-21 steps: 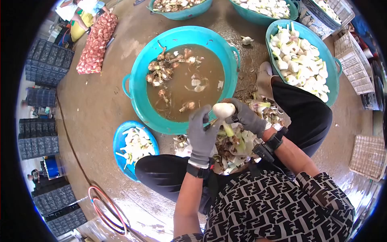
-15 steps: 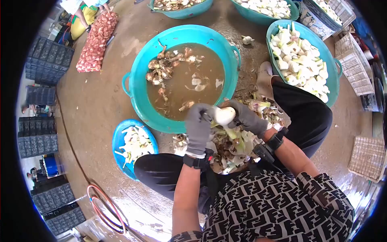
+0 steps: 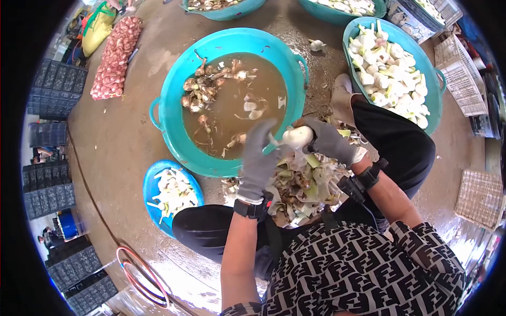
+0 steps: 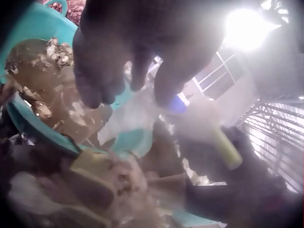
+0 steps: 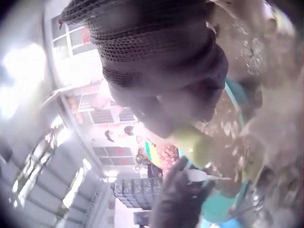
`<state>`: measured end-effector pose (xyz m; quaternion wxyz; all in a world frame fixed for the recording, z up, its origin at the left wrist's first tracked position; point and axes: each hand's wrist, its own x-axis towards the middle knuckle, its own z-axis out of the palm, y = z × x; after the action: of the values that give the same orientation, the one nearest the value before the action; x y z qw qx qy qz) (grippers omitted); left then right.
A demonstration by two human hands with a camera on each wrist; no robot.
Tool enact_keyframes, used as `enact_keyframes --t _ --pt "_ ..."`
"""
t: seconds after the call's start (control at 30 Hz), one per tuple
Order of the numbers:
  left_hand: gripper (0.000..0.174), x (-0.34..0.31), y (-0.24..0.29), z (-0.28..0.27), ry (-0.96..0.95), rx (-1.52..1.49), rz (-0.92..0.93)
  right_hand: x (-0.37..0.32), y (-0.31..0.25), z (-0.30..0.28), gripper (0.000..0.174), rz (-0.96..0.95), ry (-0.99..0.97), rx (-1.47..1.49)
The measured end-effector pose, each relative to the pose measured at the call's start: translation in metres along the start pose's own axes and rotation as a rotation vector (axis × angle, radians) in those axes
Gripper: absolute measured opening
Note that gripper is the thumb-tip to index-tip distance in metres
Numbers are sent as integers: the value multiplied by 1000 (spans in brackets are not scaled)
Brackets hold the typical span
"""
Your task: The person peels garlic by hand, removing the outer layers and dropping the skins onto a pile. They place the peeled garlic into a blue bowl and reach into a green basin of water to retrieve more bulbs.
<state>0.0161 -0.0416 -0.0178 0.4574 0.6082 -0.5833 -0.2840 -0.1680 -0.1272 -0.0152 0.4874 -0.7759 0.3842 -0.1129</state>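
Observation:
My gloved right hand (image 3: 331, 143) grips a white garlic bulb (image 3: 297, 137), fingers curled over its far side. The bulb's cut green stem (image 4: 228, 151) points downward. Beside the bulb, my gloved left hand (image 3: 258, 160) has its fingers spread, apart from the bulb. Thin pale skin (image 4: 130, 116), blurred, shows below the left fingers in the left wrist view. Under both hands lies a heap of peeled skins and leaves (image 3: 303, 184). Just ahead stands a turquoise tub (image 3: 174, 138) of muddy water with unpeeled garlic (image 3: 203, 92) in it.
A teal tub (image 3: 436, 108) of peeled bulbs stands at right, a blue basin (image 3: 153, 208) of trimmed stems at left. A red net sack (image 3: 117, 58), stacked black crates (image 3: 50, 176) and a coiled hose (image 3: 139, 279) lie farther left. White baskets (image 3: 479, 200) line the right.
The left hand has come away from the bulb, its fingers uncurling and spreading. The right hand keeps hold of the garlic bulb. The head view has shifted slightly.

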Motion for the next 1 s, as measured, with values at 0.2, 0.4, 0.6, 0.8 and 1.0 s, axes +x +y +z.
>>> enact_keyframes --t 0.2,0.4,0.6,0.8,1.0 --pt "39 1 -13 33 -23 -207 -351 0 17 36 50 6 209 91" --pt "18 -9 -22 55 282 -132 -189 -24 4 61 39 118 75 247" --pt "34 -10 -28 28 288 60 -314 -20 12 78 41 30 77 411" --pt "19 -28 -39 6 211 -511 -275 -23 -5 49 35 247 -90 751" --pt "15 -25 -13 4 142 64 -184 -19 -5 55 31 257 -63 509"
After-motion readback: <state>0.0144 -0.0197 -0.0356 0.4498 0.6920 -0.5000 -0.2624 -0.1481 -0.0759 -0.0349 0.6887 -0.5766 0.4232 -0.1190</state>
